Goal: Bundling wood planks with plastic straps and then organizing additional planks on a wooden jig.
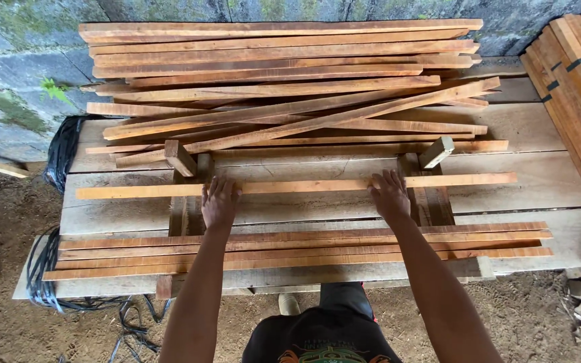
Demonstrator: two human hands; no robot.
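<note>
A long thin wooden slat (304, 185) lies crosswise on the plank workbench (546, 178). My left hand (218, 202) rests on it left of centre, fingers spread over its near edge. My right hand (390, 195) presses on it right of centre, fingers curled at the slat. Two short wooden blocks, one on the left (180, 158) and one on the right (436, 152), stand just behind the slat. Whether either hand grips the slat or only lies on it is unclear.
A loose heap of similar slats (284, 87) fills the back of the bench. Several slats (304, 245) lie stacked along the near edge. A strapped bundle of boards (576, 87) leans at the right. Black cable (48, 269) hangs at the left over dirt ground.
</note>
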